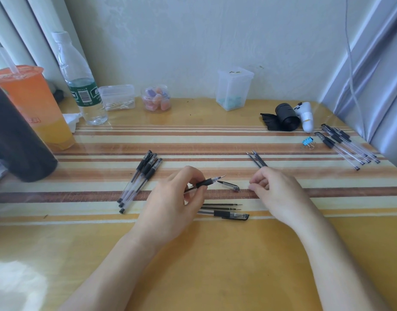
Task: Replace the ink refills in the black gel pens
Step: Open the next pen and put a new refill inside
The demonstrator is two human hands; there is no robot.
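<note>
Black and clear plastic pens lie in several groups on a yellow table (193, 265) covered with a striped cloth. The left hand (170, 207) is closed around an uncapped gel pen (204, 183), pinched at the black grip between thumb and forefinger, with the tip pointing to the right and a little up. Just beside that tip, the pen cap (230, 186) lies on the cloth, not touching the pen. The right hand (276, 191) hovers over the cloth with fingers curled loosely, and it holds nothing that I can see. Behind this hand, a small bundle of refills (257, 159) lies on the stripes; the fingers hide its near end. Between the two hands, nearer to the person, two thin loose refills (224, 206) lie side by side, and just below them a capped pen (226, 214) lies flat. To the left, a group of capped pens (139, 178) lies close together at an angle. At the far right, another group of pens (347, 144) lies near a blue binder clip (308, 141). At the back of the table stand an orange drink cup (34, 104), a water bottle (81, 81) and some small clear containers (234, 87).
</note>
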